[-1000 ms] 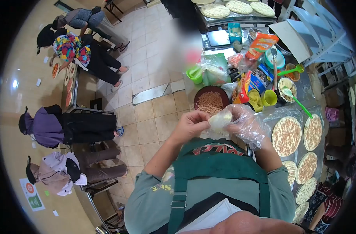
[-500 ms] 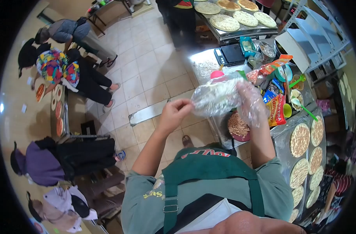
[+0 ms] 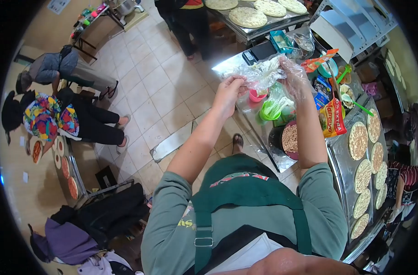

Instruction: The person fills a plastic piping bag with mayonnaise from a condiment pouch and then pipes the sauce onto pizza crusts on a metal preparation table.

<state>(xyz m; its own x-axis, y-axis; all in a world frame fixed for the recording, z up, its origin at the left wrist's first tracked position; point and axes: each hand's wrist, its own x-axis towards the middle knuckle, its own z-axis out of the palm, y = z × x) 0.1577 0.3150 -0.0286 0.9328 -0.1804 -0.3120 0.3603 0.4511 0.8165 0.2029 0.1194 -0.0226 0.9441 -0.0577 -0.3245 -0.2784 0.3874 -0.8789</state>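
With clock directions being read from the film, a person's left hand [image 3: 228, 96] is pinching the edge of a crumpled clear plastic film [image 3: 265, 72], thumb and fingertips being pressed together on it. The right hand [image 3: 297, 82], at three o'clock, is being covered by clear plastic; its fingers are blurring beneath that layer, so whether this grip is closing on the film cannot be told. The film, smeared with whitish matter, is hanging between the two hands, above the counter [image 3: 229, 65]. At twelve o'clock a black scale [image 3: 266, 49] is lying partly behind it, and at one o'clock a teal container [image 3: 279, 40] is standing. At six o'clock a pink cup [image 3: 258, 95] and, farther out, a green cup [image 3: 268, 112] are standing. At five o'clock a dark red bowl [image 3: 290, 139] is holding brown crumbs. Near three o'clock, beyond the right hand, an orange packet [image 3: 315, 63] is lying; at four o'clock a yellow-and-red packet [image 3: 331, 120] is resting, with topped flat rounds [image 3: 358, 140] lying beyond it. Between eleven and twelve o'clock pale rounds [image 3: 248, 17] are lying on another counter, and near nine o'clock a co-worker in a multicoloured shirt [image 3: 43, 115] is standing.
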